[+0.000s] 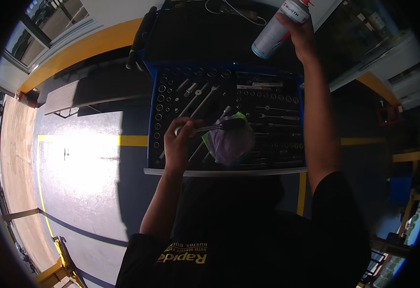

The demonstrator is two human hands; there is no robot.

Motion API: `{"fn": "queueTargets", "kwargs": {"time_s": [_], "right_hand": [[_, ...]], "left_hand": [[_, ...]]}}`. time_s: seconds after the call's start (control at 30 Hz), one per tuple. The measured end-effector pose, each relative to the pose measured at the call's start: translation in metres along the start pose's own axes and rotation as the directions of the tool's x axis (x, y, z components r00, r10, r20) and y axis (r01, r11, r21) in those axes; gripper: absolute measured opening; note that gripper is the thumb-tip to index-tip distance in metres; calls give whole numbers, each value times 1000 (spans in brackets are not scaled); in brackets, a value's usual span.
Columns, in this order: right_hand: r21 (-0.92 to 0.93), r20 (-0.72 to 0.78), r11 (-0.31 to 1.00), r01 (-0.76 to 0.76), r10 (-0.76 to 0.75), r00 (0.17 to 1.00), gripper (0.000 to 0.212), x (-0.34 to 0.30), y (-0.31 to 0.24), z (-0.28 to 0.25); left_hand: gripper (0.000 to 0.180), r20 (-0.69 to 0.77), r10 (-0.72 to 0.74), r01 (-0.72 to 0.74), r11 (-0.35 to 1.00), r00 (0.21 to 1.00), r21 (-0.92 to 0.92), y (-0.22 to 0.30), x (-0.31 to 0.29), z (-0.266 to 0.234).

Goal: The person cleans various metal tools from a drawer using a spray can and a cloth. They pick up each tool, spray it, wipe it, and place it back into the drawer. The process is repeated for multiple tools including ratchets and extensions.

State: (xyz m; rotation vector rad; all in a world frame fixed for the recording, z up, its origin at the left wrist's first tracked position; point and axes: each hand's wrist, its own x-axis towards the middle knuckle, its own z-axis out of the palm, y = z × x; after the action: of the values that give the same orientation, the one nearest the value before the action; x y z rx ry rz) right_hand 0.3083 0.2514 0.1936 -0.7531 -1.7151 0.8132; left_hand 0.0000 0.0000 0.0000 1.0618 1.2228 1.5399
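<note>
left hand [179, 141] gripping ratchet [210, 127] (chrome shaft, dark handle) above tool drawer [224, 171] | right hand [300, 33] clasping white spray can [279, 29] beyond drawer

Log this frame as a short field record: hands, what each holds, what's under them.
left hand: grips a ratchet wrench by its metal end
right hand: holds a white spray can raised, tilted
under the wrench: purple cloth with a green piece at its edge
below: open tool drawer, sockets and wrenches in dark foam
floor: grey, yellow lines

Glossy metal spray can [273, 32], shiny steel ratchet [205, 128], soft cloth [231, 143].
</note>
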Motion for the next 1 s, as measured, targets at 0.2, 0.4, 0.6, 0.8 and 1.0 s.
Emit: {"fn": "queueTargets", "kwargs": {"time_s": [0.2, 0.4, 0.6, 0.8, 1.0], "right_hand": [[325, -337, 923, -205, 316, 887, 68, -154, -68, -35], [549, -206, 694, -465, 652, 730, 62, -294, -42, -24], [329, -187, 834, -443, 518, 835, 91, -331, -79, -23], [446, 42, 730, -518, 561, 827, 93, -341, -75, 12], [-473, 197, 831, -293, 424, 884, 72, -345, -96, 59]], "left_hand": [[28, -95, -192, 163, 954, 977, -250, -6, -38, 7], [29, -119, -94, 74, 985, 988, -158, 24, -13, 33], [24, 18, 172, -173, 981, 985, 90, 65, -21, 45], [19, 21, 177, -176, 984, 984, -20, 51, -22, 59], [19, 89, 219, -213, 975, 972, -71, 57, -26, 85]]}}
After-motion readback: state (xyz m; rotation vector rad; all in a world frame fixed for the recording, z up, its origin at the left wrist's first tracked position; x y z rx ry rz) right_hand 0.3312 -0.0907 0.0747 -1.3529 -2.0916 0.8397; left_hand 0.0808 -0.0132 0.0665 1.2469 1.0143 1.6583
